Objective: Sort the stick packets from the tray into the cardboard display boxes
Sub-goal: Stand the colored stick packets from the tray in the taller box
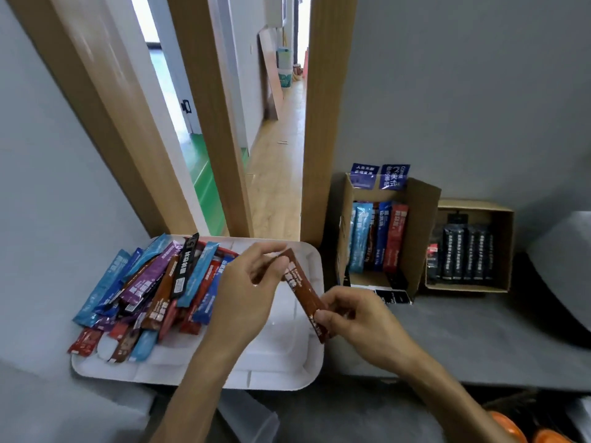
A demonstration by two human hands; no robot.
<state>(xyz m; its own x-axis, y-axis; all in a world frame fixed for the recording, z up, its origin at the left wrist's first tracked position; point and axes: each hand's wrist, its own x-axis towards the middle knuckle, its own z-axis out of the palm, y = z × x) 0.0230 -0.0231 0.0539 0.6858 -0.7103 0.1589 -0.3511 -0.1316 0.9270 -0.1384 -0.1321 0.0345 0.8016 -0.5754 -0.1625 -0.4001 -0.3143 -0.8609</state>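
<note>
Brown packet (302,290), held above the right of the tray (287,372): left hand (246,292) pinches its far end, right hand (355,314) its near end. Judged light, limp and slick; best gripped at the flat ends.

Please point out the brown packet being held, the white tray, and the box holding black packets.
brown packet (302,290), head view, middle of its printed face
white tray (281,362), head view, bare floor near the right rim
box of black packets (503,251), head view, right cardboard wall
</note>
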